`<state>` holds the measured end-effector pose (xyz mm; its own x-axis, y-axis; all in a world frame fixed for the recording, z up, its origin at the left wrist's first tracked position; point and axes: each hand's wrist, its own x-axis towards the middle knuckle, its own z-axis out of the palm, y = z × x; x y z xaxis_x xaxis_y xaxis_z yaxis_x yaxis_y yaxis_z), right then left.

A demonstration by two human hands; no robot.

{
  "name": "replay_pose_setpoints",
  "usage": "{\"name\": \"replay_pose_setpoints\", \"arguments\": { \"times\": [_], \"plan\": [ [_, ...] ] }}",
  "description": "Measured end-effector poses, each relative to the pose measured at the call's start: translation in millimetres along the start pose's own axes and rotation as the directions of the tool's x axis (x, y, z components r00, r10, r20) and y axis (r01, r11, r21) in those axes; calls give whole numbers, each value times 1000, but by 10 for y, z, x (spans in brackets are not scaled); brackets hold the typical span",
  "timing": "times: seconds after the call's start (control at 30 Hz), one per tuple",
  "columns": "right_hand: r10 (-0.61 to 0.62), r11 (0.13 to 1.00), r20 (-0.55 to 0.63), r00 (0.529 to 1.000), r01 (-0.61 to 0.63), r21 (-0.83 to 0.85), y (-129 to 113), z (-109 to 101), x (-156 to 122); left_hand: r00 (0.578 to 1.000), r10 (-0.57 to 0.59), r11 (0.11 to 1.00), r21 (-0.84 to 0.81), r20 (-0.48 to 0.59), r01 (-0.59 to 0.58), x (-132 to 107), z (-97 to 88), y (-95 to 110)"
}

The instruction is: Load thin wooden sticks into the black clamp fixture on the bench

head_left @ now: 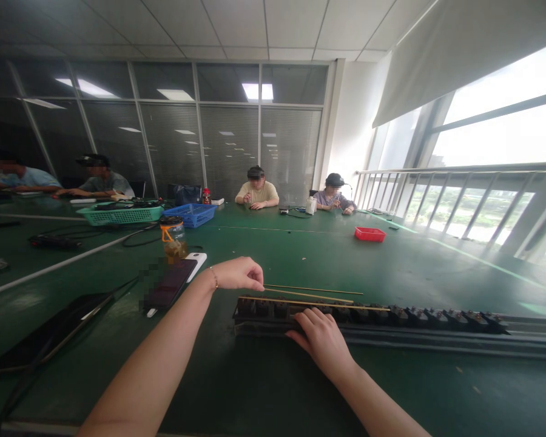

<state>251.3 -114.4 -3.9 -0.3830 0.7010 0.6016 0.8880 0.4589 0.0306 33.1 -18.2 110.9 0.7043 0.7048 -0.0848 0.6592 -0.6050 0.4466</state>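
The left hand (237, 274) is closed in a pinch on the near end of a thin wooden stick (313, 289), which lies along the green surface (300, 255) pointing to the right. A second thin stick (313, 301) rests on top of a long black rail (391, 325) loaded with a row of small dark blocks; that rail runs from the middle of the surface out to the right edge of the view. The right hand (322, 340) lies palm down with loosely spread fingers, fingertips touching the left part of the rail, not gripping anything. Just left of the left wrist lie a dark phone (169, 284) and a white one (196, 264) partly under it, with an orange-lidded jar (171, 233) behind them. Further back stand a green basket (121, 214), a blue basket (192, 214) and, well apart to the right, a small red tray (370, 233). Four other people sit at the far side of the surface
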Motion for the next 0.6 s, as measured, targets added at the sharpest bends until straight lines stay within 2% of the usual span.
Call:
{"name": "replay_pose_setpoints", "arguments": {
  "times": [0.07, 0.17, 0.27, 0.43, 0.6],
  "plan": [
    [-3, 1000, -8, 1000, 3, -1, -5, -3, 3, 993, 2, 1000, 23, -118, 0, 13, -14, 6],
    [-9, 1000, -16, 1000, 9, -12, -10, -7, 7, 963, -40, 992, 107, -267, 71, 64, -7, -69],
    [-2, 1000, -11, 1000, 2, -17, -13, -10, 10, 960, -94, 970, 194, -263, 148, 152, 72, -270],
    [-1, 1000, -12, 1000, 1, -19, 2, -4, 9, 955, -199, 940, 232, -219, 249, 309, 333, -685],
    [-5, 1000, -14, 1000, 5, -14, 3, -2, 10, 927, -217, 932, 219, -305, 290, 386, 580, -917]
  ]
}}
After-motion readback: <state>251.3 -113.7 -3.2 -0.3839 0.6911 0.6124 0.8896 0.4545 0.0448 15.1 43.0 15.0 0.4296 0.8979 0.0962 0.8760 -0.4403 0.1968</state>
